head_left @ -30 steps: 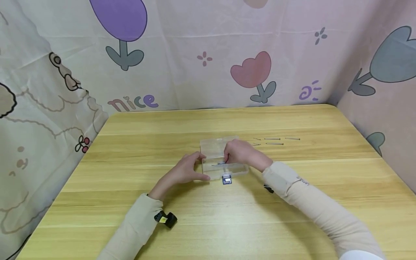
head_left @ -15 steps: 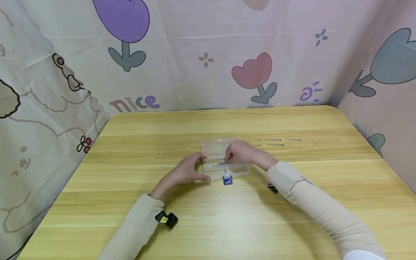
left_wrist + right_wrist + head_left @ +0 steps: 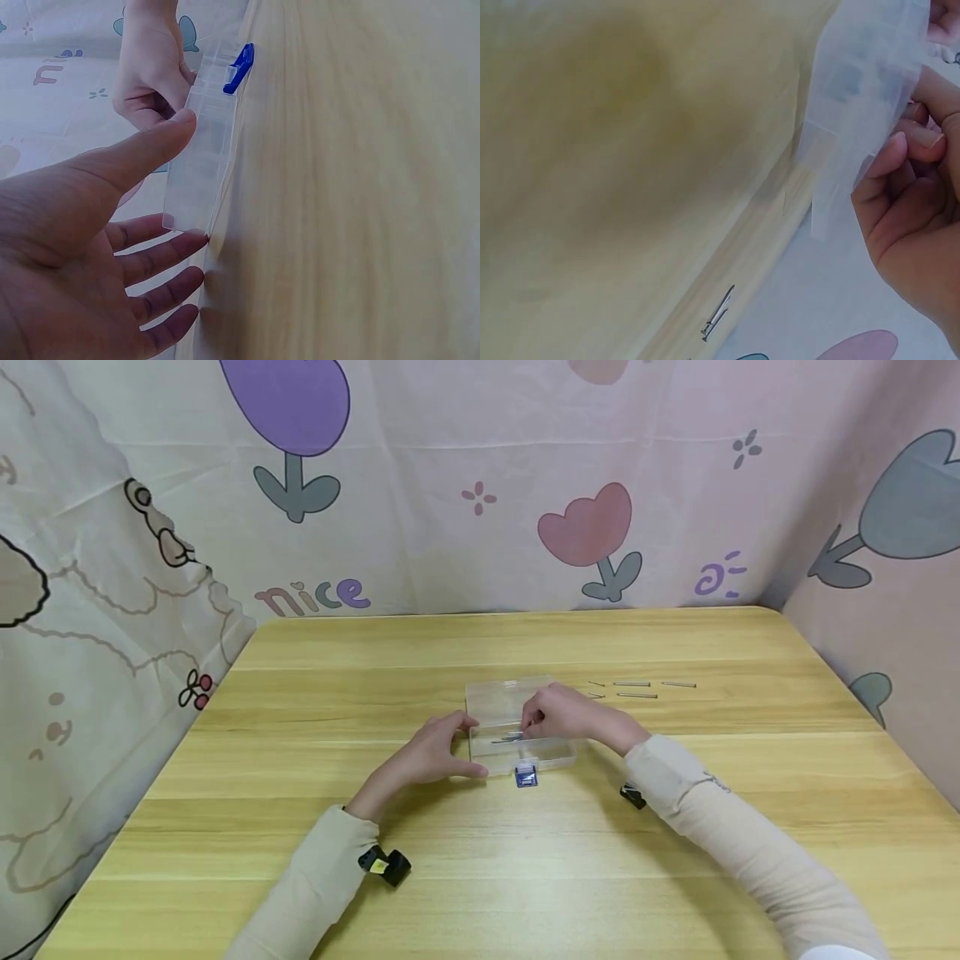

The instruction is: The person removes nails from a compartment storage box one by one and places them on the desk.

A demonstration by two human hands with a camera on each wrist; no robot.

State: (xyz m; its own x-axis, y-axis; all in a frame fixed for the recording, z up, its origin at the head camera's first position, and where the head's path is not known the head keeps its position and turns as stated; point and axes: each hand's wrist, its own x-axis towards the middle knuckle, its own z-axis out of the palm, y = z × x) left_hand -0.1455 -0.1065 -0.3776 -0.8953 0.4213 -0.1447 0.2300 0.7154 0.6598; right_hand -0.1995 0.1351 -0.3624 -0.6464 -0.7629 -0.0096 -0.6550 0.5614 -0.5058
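Observation:
A clear plastic box (image 3: 551, 752) lies with its lid (image 3: 495, 700) folded back and a blue latch (image 3: 527, 776) at its front. My left hand (image 3: 433, 752) grips its left end, thumb (image 3: 169, 135) at the front wall and fingers spread round the end. Several nails (image 3: 506, 742) lie in the rear part of the box. My right hand (image 3: 558, 712) is over that part with curled fingers, pinching a nail whose shaft points left. In the right wrist view the box wall (image 3: 862, 82) partly hides these fingertips.
Several more nails (image 3: 637, 696) lie on the wooden table (image 3: 675, 860) right of the lid, some close together. A patterned cloth (image 3: 420, 527) hangs behind the table and along its sides. Small black cameras (image 3: 385, 866) are on both wrists.
My right hand and forearm have shifted slightly right, fingers still over the box. My left hand keeps its place at the box's left end. The whole head view has drifted a little.

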